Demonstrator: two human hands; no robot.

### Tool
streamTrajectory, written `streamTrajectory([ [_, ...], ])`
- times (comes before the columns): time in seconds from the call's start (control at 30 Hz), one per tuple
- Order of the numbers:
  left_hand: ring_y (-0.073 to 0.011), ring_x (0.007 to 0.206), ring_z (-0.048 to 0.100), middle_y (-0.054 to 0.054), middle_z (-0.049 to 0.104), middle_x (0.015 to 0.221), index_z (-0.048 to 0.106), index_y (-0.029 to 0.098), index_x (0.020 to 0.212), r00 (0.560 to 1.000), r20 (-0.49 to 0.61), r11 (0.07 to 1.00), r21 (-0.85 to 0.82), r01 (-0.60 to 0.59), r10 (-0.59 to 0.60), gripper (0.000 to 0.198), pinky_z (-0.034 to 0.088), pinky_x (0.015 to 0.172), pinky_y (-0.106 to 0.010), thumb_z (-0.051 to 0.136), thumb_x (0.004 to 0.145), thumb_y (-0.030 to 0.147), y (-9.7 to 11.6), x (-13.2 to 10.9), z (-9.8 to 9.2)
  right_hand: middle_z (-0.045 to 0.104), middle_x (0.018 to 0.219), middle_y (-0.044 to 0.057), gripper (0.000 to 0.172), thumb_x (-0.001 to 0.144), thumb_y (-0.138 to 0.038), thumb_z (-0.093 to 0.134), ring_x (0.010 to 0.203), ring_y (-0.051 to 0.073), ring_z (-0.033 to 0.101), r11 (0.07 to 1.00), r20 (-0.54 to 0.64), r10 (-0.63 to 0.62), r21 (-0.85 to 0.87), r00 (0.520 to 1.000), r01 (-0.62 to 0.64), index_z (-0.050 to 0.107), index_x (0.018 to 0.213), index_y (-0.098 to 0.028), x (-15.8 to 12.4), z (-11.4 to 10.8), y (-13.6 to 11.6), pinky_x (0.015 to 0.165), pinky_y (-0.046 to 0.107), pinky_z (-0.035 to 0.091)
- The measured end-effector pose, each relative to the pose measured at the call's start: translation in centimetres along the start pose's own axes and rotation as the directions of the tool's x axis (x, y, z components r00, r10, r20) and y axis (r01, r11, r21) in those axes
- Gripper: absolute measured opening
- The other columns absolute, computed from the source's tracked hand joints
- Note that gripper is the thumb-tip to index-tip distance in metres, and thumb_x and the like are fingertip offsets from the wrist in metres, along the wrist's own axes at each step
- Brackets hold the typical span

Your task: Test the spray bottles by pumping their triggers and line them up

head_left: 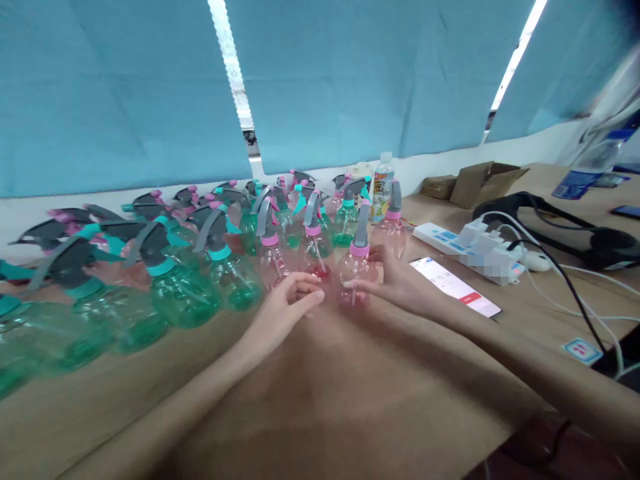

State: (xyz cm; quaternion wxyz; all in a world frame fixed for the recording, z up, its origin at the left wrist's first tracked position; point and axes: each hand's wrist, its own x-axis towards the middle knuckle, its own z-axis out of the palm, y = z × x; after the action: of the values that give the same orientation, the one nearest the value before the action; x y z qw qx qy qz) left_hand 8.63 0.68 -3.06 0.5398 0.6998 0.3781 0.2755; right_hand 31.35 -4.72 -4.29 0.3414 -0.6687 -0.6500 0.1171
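green bottles (30,333): smeared by blur, cut by left edge
right hand (395,280): fingers partly behind pink bottle (354,283)
left hand (287,303): touch on pink bottle unclear
forearms (200,393): cut by bottom edge
power strip (440,237): middle patch blurred out
phone (455,287): screen text too small to read
water bottle (595,163): blurred, cut by right edge
back bottle (383,187): label unreadable

On the phone (455,287) lying on the bench (320,400) I see a row of digits like a timer, too blurred to read. The drink bottle (383,183) label and the blue sticker (583,350) carry marks I can't decipher.
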Motion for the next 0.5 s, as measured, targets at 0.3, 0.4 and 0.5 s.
streamTrajectory([
  [0.3, -0.0263, 0.111, 0.057, -0.009, 0.056, 0.125, 0.042, 0.024, 0.128, 0.938, -0.077, 0.92, 0.239, -0.311, 0.338, 0.059, 0.046, 0.095, -0.043, 0.07, 0.077, 0.031, 2.5, -3.4, -0.2, 0.069, 0.099, 0.011, 0.075, 0.071, -0.069, 0.059, 0.084, 0.032, 0.069, 0.993, 0.25, -0.103, 0.085, 0.963, 0.084, 0.04, 0.121, -0.018, -5.3, 3.4, -8.4, 0.064, 0.04, 0.051],
  [0.4, -0.0234, 0.098, 0.061, -0.006, 0.061, 0.113, 0.05, 0.023, 0.116, 0.921, -0.16, 0.913, 0.271, -0.306, 0.356, 0.036, 0.048, 0.087, -0.039, 0.062, 0.084, 0.036, 2.7, -4.6, -1.1, 0.069, 0.097, 0.013, 0.085, 0.07, -0.07, 0.06, 0.078, 0.034, 0.069, 0.987, 0.277, -0.156, 0.011, 0.948, 0.159, 0.036, 0.13, -0.015, -5.7, 5.3, -10.1, 0.059, 0.041, 0.051],
  [0.5, -0.021, 0.091, 0.061, -0.004, 0.062, 0.104, 0.054, 0.023, 0.108, 0.91, -0.214, 0.915, 0.282, -0.289, 0.354, 0.027, 0.049, 0.082, -0.036, 0.06, 0.085, 0.036, 2.2, -5.5, -2.6, 0.067, 0.105, 0.017, 0.087, 0.071, -0.07, 0.059, 0.079, 0.036, 0.069, 0.976, 0.282, -0.201, -0.027, 0.938, 0.217, 0.036, 0.132, -0.011, -5.7, 7.0, -11.3, 0.061, 0.045, 0.053],
])
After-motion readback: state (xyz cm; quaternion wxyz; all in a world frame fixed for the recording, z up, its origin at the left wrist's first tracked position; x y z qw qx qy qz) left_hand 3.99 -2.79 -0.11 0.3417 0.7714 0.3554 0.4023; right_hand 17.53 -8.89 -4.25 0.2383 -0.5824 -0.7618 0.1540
